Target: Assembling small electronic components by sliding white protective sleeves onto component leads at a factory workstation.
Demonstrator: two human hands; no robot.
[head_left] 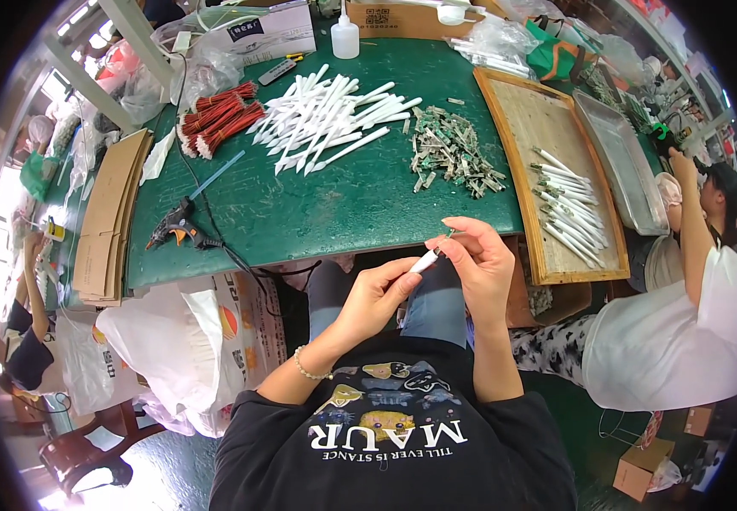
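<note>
My left hand (pixel 374 298) is closed round a short white plastic tube (pixel 425 262), held over my lap at the table's front edge. At the tube's upper end my right hand (pixel 481 268) pinches a small part with a green tip (pixel 450 232); its kind is too small to make out, and the fingers partly hide it. Beyond my hands lies a pile of small green and grey circuit boards (pixel 454 153). To its left is a heap of white pointed tubes (pixel 326 115), and further left are bundles of red wires (pixel 219 119).
A wooden tray (pixel 547 278) at the right holds several white tubes, with a metal tray (pixel 641 192) beside it. At the left are a glue gun (pixel 183 226) with its cable, and flat cardboard (pixel 109 217). A white squeeze bottle (pixel 345 38) stands behind. Co-workers sit either side.
</note>
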